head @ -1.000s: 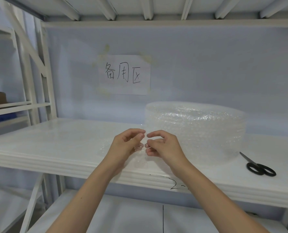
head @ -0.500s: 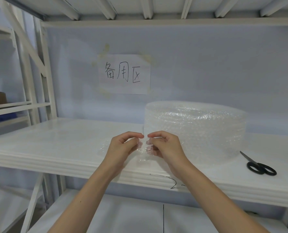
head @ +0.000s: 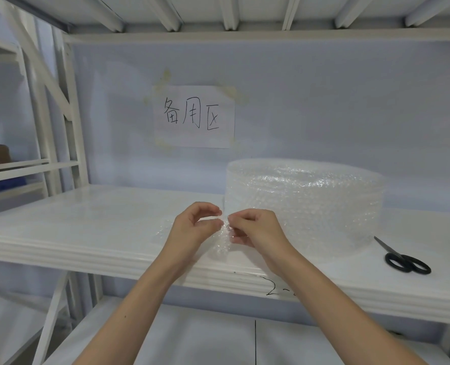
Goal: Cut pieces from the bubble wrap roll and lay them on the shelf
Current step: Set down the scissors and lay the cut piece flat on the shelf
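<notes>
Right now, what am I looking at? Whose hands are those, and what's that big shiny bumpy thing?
This picture comes from a camera worn on a person's head, so you see their own two arms reaching forward. The big bumpy thing is a bubble wrap roll standing on a white shelf. The left hand and right hand both pinch the loose end of the wrap, just in front of the roll. Black scissors lie on the shelf to the right of the roll, untouched. On the wall behind hangs a paper sign with handwriting.
</notes>
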The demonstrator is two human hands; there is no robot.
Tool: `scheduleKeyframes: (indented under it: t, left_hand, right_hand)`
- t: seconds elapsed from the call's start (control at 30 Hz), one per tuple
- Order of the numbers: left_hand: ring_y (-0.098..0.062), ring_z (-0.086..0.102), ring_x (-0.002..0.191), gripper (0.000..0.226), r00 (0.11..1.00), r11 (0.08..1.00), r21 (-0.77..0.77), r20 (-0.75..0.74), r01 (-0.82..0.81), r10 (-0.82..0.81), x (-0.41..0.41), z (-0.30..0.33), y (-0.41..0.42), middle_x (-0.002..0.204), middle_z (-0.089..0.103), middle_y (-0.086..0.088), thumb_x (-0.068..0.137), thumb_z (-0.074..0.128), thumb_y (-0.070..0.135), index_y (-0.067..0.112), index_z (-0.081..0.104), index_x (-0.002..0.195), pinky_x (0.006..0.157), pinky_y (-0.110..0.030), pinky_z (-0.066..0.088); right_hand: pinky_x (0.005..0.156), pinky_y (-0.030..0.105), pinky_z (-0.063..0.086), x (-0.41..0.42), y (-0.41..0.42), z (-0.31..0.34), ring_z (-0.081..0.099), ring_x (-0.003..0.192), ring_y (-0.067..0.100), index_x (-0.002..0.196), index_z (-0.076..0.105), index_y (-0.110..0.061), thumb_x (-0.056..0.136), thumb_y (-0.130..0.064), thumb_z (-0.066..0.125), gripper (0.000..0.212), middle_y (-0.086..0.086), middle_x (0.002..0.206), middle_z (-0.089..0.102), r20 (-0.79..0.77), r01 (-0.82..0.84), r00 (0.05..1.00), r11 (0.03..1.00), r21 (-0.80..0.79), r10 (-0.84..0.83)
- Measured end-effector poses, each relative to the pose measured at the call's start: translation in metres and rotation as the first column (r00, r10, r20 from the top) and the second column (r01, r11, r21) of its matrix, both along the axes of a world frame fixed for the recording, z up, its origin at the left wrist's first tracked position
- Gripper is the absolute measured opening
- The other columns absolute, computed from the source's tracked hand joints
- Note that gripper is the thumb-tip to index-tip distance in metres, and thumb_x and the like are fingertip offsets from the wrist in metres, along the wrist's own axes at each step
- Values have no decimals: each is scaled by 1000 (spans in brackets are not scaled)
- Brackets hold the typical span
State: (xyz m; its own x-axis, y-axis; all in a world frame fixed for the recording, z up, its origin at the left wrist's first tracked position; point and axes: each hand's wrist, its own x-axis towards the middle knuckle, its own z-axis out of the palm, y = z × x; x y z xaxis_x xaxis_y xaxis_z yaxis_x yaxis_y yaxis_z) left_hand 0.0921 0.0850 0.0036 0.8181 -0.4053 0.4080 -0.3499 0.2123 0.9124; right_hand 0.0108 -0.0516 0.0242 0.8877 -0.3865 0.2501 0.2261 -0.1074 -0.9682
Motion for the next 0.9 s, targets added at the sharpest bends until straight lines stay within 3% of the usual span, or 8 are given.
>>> scheduleKeyframes:
  t: [0.1, 0.17, 0.4, 0.5, 0.63, 0.9]
  left_hand:
    - [-15, 66, 80, 23, 992, 999, -2, -117, 52, -52, 1, 2, 3, 94, 72, -4, 79, 74, 20, 18, 70, 101, 80, -30, 53]
    - [-17, 64, 74, 14, 988, 996, 37, -135, 84, -78, 1, 3, 5, 84, 70, -7, 83, 73, 17, 10, 72, 94, 77, -31, 53]
    - [-14, 62, 65, 11, 996, 991, 115, -62, 68, -61, -2, 3, 8, 70, 69, -7, 88, 69, 9, -1, 73, 85, 73, -25, 58]
    - [-12, 63, 65, 13, 998, 991, 123, -39, 47, -43, -2, 4, 9, 70, 69, -6, 88, 69, 11, -2, 73, 87, 71, -23, 57]
    - [-15, 64, 65, 20, 994, 991, 112, -93, 74, -64, -3, 5, 12, 74, 69, -10, 88, 70, 16, -3, 73, 89, 70, -25, 59]
    - [-11, 62, 53, 12, 998, 987, 156, -65, 25, -15, 0, 6, 20, 62, 68, -5, 88, 70, 10, 2, 71, 79, 60, -21, 56]
  right_hand:
    - [61, 23, 57, 3, -1, 2, 61, 57, 11, 90, 71, 2, 87, -5, 66, 10, 8, 71, 64, 38, 33, 999, 999, -10, -33]
    - [61, 24, 58, 4, -1, 3, 60, 57, 9, 91, 70, 0, 88, -5, 65, 9, 7, 71, 64, 65, 60, 996, 998, -20, -59]
    - [62, 26, 57, 8, 3, 1, 61, 63, 15, 91, 72, -5, 85, -17, 71, 13, 7, 76, 68, 29, 27, 999, 1000, 11, -27]
    - [62, 25, 56, 9, 4, -1, 60, 57, 11, 78, 72, -6, 85, -14, 72, 10, 6, 67, 65, 27, 3, 1000, 1000, -24, -3]
    - [61, 23, 56, 13, 4, 0, 58, 54, 8, 80, 71, -5, 87, -12, 69, 10, 2, 63, 62, 63, 25, 998, 999, -26, -23]
    - [60, 22, 56, 22, 7, -1, 59, 51, 5, 80, 70, -5, 89, -12, 68, 11, 2, 62, 61, 65, 27, 998, 998, -52, -24]
